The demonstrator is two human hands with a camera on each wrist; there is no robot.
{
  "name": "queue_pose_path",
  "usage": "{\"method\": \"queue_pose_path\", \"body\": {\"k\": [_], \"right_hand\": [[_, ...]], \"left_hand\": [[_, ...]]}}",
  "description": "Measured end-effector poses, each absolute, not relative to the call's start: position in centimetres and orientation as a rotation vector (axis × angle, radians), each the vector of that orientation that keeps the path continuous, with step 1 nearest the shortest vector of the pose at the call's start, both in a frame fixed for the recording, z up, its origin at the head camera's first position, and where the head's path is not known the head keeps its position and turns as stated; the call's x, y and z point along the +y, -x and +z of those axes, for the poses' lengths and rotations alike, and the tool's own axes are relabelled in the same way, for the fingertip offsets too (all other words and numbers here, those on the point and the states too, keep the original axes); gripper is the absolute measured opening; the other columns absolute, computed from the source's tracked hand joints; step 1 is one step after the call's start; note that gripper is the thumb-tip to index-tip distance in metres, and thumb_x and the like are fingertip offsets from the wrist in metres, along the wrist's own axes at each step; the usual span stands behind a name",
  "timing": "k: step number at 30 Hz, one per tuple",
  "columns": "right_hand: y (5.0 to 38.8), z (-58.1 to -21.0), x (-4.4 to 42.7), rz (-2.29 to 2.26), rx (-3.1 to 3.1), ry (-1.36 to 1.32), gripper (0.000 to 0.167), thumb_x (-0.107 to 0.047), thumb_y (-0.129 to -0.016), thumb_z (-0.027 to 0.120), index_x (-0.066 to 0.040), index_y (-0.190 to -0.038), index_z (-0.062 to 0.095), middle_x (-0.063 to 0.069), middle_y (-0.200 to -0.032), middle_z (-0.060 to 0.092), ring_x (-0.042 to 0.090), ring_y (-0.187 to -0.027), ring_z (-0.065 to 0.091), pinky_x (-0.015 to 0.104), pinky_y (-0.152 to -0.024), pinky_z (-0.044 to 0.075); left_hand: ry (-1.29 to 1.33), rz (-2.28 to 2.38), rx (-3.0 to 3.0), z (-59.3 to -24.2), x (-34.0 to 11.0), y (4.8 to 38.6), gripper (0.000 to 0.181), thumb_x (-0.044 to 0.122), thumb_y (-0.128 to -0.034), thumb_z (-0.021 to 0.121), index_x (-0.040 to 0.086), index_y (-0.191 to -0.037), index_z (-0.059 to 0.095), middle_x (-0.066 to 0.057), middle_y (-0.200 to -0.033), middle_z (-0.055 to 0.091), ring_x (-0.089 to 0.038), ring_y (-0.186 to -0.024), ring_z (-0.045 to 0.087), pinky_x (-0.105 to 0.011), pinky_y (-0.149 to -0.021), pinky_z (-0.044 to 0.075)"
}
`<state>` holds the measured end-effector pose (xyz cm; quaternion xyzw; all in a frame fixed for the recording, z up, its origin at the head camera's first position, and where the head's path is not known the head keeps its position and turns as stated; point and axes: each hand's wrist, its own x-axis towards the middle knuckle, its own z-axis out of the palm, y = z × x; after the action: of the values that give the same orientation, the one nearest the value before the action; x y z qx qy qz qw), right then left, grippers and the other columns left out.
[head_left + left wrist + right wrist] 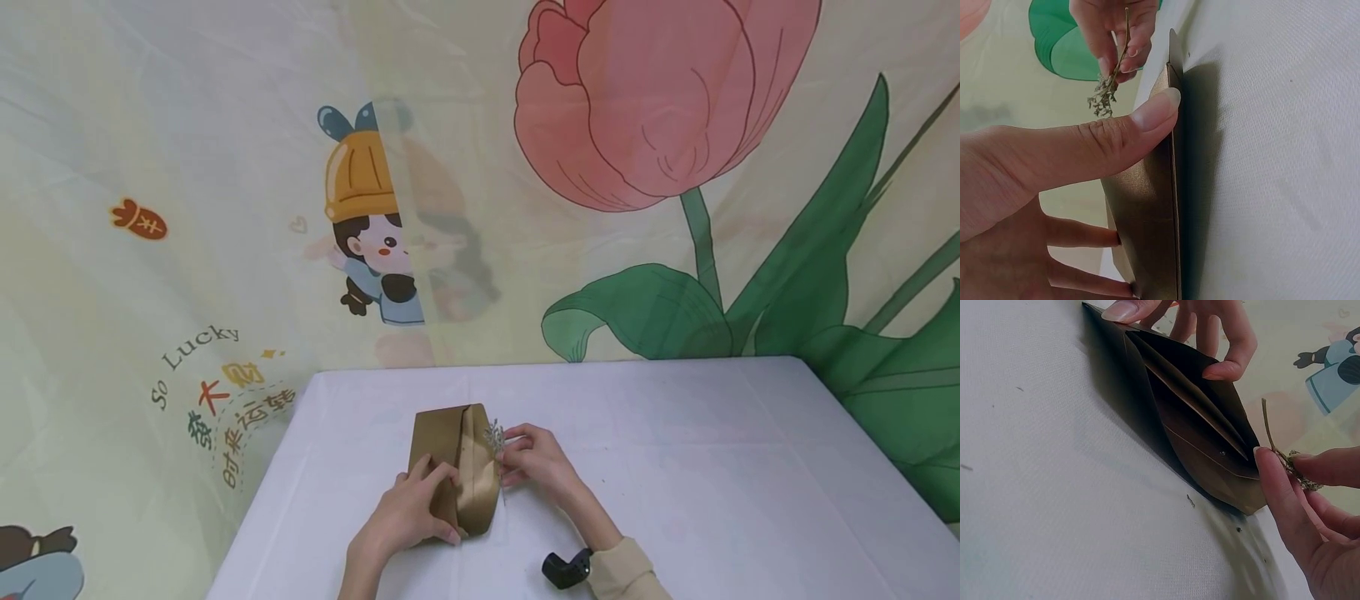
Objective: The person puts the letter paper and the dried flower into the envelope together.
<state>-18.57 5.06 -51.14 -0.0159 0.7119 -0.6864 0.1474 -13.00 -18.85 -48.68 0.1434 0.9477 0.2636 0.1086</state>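
A gold-brown paper envelope (432, 432) lies on the table, its mouth facing right. My left hand (408, 508) grips it at the near end, with the thumb at the near edge and the other fingers bent over the top. In the right wrist view the mouth of the envelope (1210, 459) gapes, and a folded layer shows inside. Just beside that mouth, my right hand (542, 462) pinches a small dried flower sprig (1105, 97) between thumb and fingers. The sprig's thin stem (1266, 422) sticks out past the fingertips; its clustered head is partly hidden by them.
A white cloth covers the table (712, 467). Tiny dried crumbs (1190, 500) lie on it near the envelope. A black device (566, 569) sits at the right wrist, by a beige sleeve (628, 571). Behind the table hangs a printed curtain (465, 75) with a large tulip.
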Motion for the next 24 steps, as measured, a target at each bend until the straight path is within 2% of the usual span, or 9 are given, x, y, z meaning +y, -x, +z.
{"method": "queue_pose_path", "body": {"k": [15,24], "right_hand": [[18.83,-51.11,5.0,-1.984,2.033,0.052,0.041,0.002,-0.089,0.07,0.012,-0.126,0.053,0.024,-0.095,0.069,0.025,-0.074,0.073,0.044,-0.066,0.064],[18.92,-51.43,4.91,-1.964,2.045,0.056,0.04,0.002,-0.09,0.07,0.011,-0.125,0.054,0.02,-0.092,0.069,0.023,-0.071,0.072,0.043,-0.066,0.064]], "left_hand": [[-0.388,0.801,2.761,-48.58,-18.63,12.94,0.067,0.034,-0.0641,0.096,0.03,-0.118,0.056,-0.037,-0.159,0.03,-0.065,-0.124,0.047,-0.075,-0.079,0.05],[-0.367,0.825,2.75,-48.68,-18.56,12.96,0.068,0.033,-0.0637,0.097,0.03,-0.12,0.057,-0.037,-0.16,0.028,-0.066,-0.128,0.044,-0.078,-0.082,0.048]]}}
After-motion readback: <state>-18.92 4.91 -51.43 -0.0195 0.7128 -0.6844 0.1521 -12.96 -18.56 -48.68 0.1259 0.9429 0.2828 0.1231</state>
